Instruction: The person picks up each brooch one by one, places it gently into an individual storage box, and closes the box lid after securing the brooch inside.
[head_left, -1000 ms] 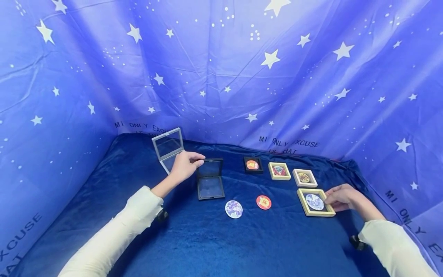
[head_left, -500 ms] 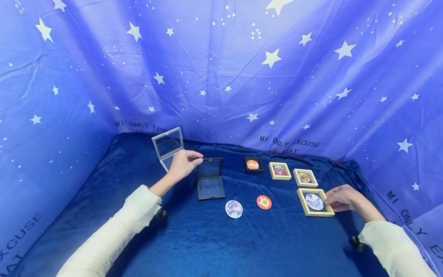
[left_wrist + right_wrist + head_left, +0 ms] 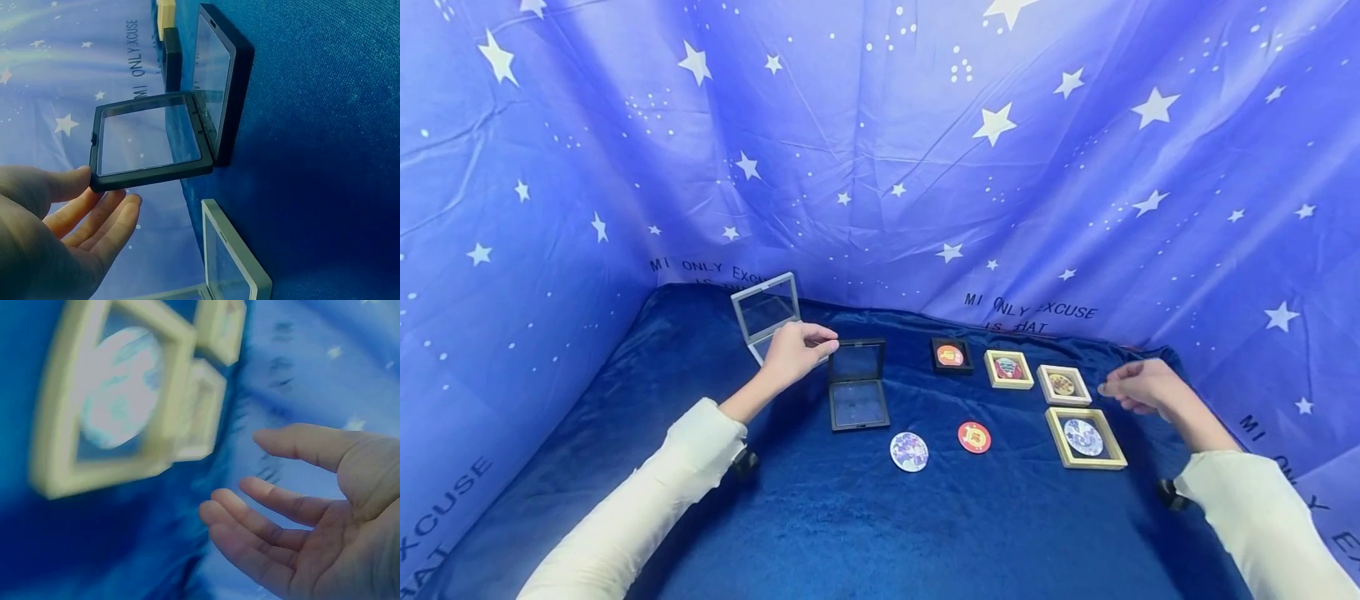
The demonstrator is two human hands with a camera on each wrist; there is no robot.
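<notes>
1. At the lid's ten o'clock corner, here's the left hand (image 3: 793,354), thumb and forefinger pinching that edge, the other fingers bent loosely behind it.
2. And the black case (image 3: 858,404) itself? It sits at ten o'clock from the purple disc (image 3: 909,451), base flat on the blue cloth (image 3: 820,525), lid (image 3: 858,361) raised on its hinge, clear panels in both halves.
3. Up at ten o'clock from that, the grey case (image 3: 765,308) stands open too, lid upright, partly hidden behind the left hand.
4. Over to the right hand (image 3: 1142,387): it's in the air, holding nothing, thumb well clear of the gently bent fingers! It hovers at two o'clock from the big frame (image 3: 1097,463), just beside the pale box (image 3: 1069,402) at that box's three o'clock, apart from both.
5. Inside the big frame, a blue-and-white disc (image 3: 1083,437); the pale box lies at its eleven o'clock.
6. Next along, at roughly nine o'clock from the pale box, the yellow box (image 3: 1011,386), then the black box (image 3: 955,369), each showing a round piece.
7. Near three o'clock from the purple disc, the red disc (image 3: 974,437) lies flat.
</notes>
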